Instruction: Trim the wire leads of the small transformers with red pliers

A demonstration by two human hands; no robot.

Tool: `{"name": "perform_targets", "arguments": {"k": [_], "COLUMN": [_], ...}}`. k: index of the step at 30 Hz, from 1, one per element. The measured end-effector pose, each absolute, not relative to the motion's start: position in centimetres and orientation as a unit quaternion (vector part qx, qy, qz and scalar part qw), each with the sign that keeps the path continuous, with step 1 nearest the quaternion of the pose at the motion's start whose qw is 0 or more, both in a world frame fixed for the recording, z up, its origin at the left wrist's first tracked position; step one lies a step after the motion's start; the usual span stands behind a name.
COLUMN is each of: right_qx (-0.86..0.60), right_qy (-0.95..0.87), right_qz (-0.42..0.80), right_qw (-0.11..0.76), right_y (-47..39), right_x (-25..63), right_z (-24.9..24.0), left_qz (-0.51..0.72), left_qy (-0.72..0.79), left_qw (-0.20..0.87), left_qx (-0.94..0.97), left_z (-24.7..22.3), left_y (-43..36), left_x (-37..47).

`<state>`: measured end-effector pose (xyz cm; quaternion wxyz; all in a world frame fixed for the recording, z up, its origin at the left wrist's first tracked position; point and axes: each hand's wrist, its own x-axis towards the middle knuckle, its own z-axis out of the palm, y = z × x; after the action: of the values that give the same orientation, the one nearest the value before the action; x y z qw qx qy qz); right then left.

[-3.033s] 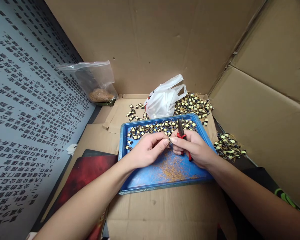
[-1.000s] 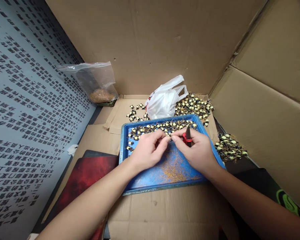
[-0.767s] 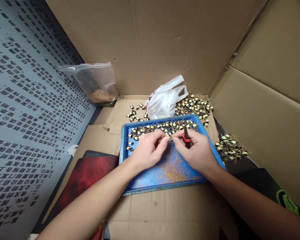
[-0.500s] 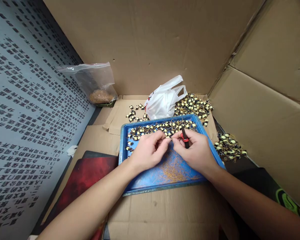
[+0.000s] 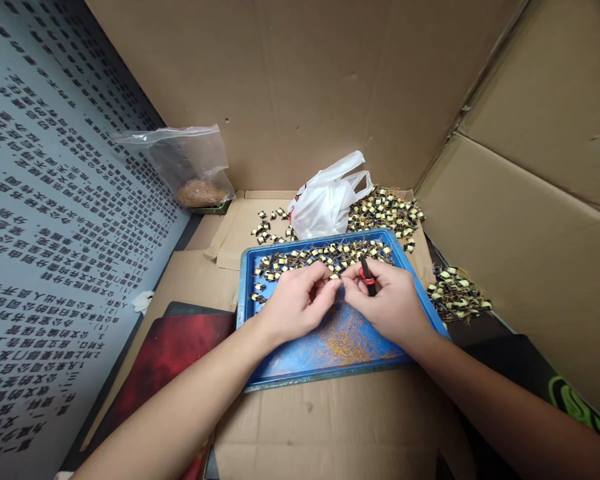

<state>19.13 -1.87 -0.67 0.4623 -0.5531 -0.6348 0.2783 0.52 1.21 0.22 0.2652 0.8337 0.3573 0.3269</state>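
Observation:
My left hand [image 5: 300, 300] is closed in a pinch above the blue tray [image 5: 293, 381]. Between its thumb and finger is a small wire-wound coil [image 5: 335, 277] with yellow tape, mostly hidden by the fingertips. My right hand [image 5: 387, 300] meets it from the other side, thumb and forefinger pinched close to the coil. Tucked in that same hand is a small black-and-red cutting tool [image 5: 367, 277], its dark end pointing up and away. Many like coils [image 5: 310, 255] lie along the tray's far side. Clipped copper-coloured wire bits [image 5: 347, 340] are strewn over its near part.
A white plastic bag [image 5: 325, 203] stands behind the tray, beside a heap of coils [image 5: 387, 213]. Another coil pile [image 5: 457, 293] lies to the right. A clear zip bag [image 5: 200, 190] holds wire scraps at back left. Cardboard walls [image 5: 305, 87] enclose the back and right.
Both hands stay nearly in place over the tray. The right fingers and the cutting tool have shifted very slightly left, and a bit more of the held coil shows.

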Motion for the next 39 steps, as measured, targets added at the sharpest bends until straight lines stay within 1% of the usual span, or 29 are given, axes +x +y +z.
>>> {"name": "perform_targets", "arguments": {"k": [2,4,7,8,11,16,18,22,28,39], "right_qx": [-0.528,-0.488,-0.409,-0.396,-0.414,-0.451,-0.453,-0.443,-0.431,-0.443], "right_qy": [-0.632,-0.611,-0.547,-0.538,-0.565,-0.647,-0.669,-0.678,-0.666,-0.689], "right_qz": [0.312,0.377,0.502,0.522,0.49,0.374,0.368,0.409,0.403,0.334], "right_qw": [0.474,0.496,0.531,0.531,0.519,0.487,0.46,0.421,0.457,0.467], "right_y": [-1.9,-1.8,-1.5,-1.3,-0.9,-1.1,-1.4,-1.9,-1.8,-1.7], "right_x": [19.4,19.6,20.0,20.0,19.9,19.9,20.0,20.4,20.2,20.5], "right_z": [-0.8,-1.2,-2.1,-2.3,-2.3,-1.0,-0.8,-0.9,-0.9,-0.5], "left_qz": [0.329,0.342,0.379,0.39,0.42,0.449,0.451,0.445,0.455,0.438], "left_qy": [0.355,0.348,0.336,0.333,0.328,0.338,0.342,0.343,0.366,0.362], "left_qw": [0.287,0.328,0.425,0.458,0.511,0.487,0.467,0.428,0.401,0.385], "left_qx": [0.826,0.809,0.75,0.726,0.675,0.669,0.679,0.708,0.706,0.727], "left_z": [0.3,0.2,-0.3,-0.5,-1.0,-1.0,-0.9,-0.8,-1.3,-1.4], "left_y": [1.3,1.5,2.0,2.1,2.5,2.6,2.5,2.4,2.6,2.5], "left_x": [0.4,0.2,0.0,0.0,-0.1,-0.3,-0.4,-0.6,-0.8,-0.9]}}
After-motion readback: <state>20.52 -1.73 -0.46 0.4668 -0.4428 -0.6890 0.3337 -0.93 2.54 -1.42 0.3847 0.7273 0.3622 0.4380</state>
